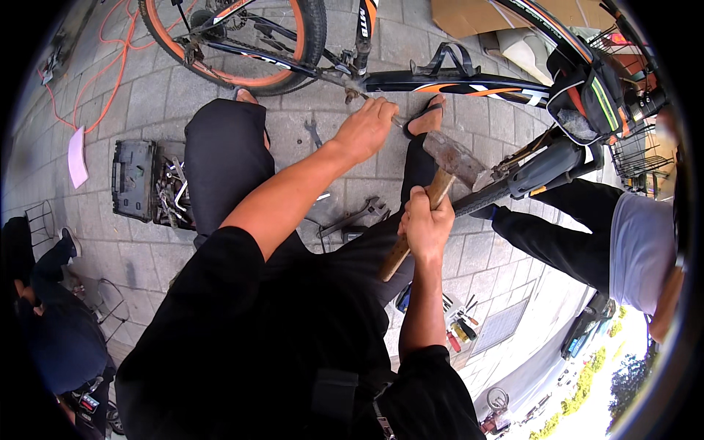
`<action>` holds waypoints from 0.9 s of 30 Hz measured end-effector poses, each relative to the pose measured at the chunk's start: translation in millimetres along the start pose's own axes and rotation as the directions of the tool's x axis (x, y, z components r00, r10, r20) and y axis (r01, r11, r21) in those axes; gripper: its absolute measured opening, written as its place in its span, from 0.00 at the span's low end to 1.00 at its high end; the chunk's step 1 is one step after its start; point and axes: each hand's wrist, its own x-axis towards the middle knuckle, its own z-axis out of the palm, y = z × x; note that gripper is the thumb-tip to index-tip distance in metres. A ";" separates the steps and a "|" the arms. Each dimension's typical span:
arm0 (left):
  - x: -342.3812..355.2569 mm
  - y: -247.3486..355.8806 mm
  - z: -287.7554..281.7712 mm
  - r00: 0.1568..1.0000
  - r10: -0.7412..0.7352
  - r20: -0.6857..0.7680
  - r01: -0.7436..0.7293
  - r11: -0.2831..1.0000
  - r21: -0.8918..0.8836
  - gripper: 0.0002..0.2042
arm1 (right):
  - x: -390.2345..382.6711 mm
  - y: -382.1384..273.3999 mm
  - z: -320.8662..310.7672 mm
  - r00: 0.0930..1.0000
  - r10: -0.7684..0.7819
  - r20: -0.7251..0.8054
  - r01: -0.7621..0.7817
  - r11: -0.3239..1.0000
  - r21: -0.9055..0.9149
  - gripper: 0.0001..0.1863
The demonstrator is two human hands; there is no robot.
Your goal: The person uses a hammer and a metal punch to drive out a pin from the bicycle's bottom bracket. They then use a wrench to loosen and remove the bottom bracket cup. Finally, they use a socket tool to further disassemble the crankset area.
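Observation:
My right hand [429,226] is closed around the wooden handle of a sledgehammer [446,150], whose blocky, rusty head is raised above my right leg. Further forward, my left hand [365,128] is pinched beside the bottom of a bicycle frame [469,86], gripping a thin metal rod [397,120]. The rod's near end sticks out toward the hammer head, with a gap between them. Its other end runs toward the greasy crank area [350,89], partly hidden by my fingers. The bicycle is black with orange and white markings.
An open toolbox [133,180] with metal tools lies left of my leg. An open-ended wrench [314,135], an adjustable wrench [364,213] and screwdrivers [463,327] lie on the paving. An orange cable [111,77] snakes at far left. A person [636,246] stands close at right.

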 end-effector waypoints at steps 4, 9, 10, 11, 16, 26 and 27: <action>0.6 0.9 0.2 1.000 -0.016 0.003 0.016 1.000 0.002 0.15 | 1.4 0.4 1.2 1.000 -0.002 0.002 0.002 1.000 -0.022 0.11; 1.2 1.4 2.2 1.000 -0.001 -0.002 0.001 1.000 0.009 0.16 | 1.0 1.9 2.9 1.000 0.014 -0.014 -0.014 1.000 0.001 0.10; 1.0 1.2 3.5 1.000 -0.004 -0.003 0.004 1.000 0.005 0.16 | 0.8 1.1 3.5 1.000 0.018 -0.018 -0.018 1.000 0.000 0.10; 0.6 1.2 4.6 1.000 -0.008 -0.004 0.008 1.000 0.001 0.16 | 0.7 0.8 3.8 1.000 0.021 -0.021 -0.021 1.000 0.000 0.10; 1.0 2.9 2.5 1.000 -0.003 -0.005 0.003 1.000 0.008 0.16 | 1.4 1.8 3.4 1.000 0.017 -0.016 -0.017 1.000 0.025 0.09; 1.8 -3.4 4.2 0.999 0.006 -0.051 -0.005 1.000 0.020 0.15 | 3.1 13.4 6.5 1.000 0.001 0.021 -0.001 1.000 0.000 0.11; 2.2 -2.8 3.8 0.999 0.007 -0.049 -0.006 1.000 0.022 0.14 | 4.1 14.8 7.2 1.000 0.004 0.026 -0.004 1.000 -0.008 0.10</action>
